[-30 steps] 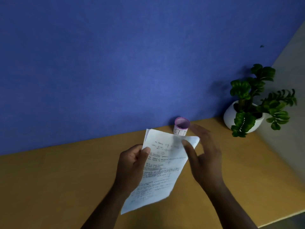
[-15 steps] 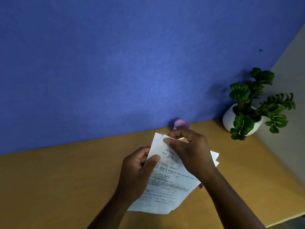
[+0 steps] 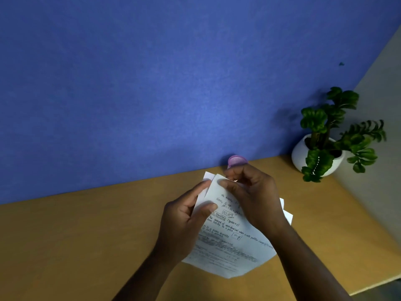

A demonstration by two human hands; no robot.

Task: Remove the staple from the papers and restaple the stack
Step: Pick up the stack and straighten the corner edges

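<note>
Behind right hand (image 3: 258, 198), half-hidden purple cup (image 3: 235, 160)

White papers (image 3: 230, 242), dark handwriting; tan table (image 3: 76, 246); blue wall (image 3: 152, 83); lilac cup (image 3: 235, 160) beyond papers; green plant (image 3: 332, 127), white pot (image 3: 300, 156).

Wooden desk (image 3: 86, 246) against blue wall (image 3: 152, 83). Potted plant (image 3: 325, 144) at right rear corner. Purple cup (image 3: 235, 160) near wall.
</note>
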